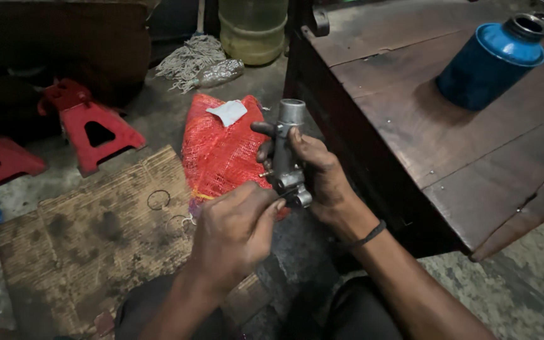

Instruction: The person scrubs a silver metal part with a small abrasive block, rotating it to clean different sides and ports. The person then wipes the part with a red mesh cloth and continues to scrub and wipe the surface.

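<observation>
My right hand (pixel 319 176) grips a grey metal cylinder part (pixel 286 141) and holds it upright in front of me, its open round end pointing up. My left hand (pixel 237 230) is just below and to the left, fingers curled, with the fingertips pressed against the small fittings at the cylinder's lower end (pixel 297 192). I cannot tell whether a small piece is pinched between those fingertips. A dark band circles my right wrist.
A dark wooden table (pixel 436 132) stands to the right with a blue metal can (pixel 489 63) on it. A red mesh sack (pixel 221 151), worn cardboard (pixel 96 239) with wire rings, red jack stands (pixel 92 129), a mop and a plastic container (pixel 253 28) lie on the floor.
</observation>
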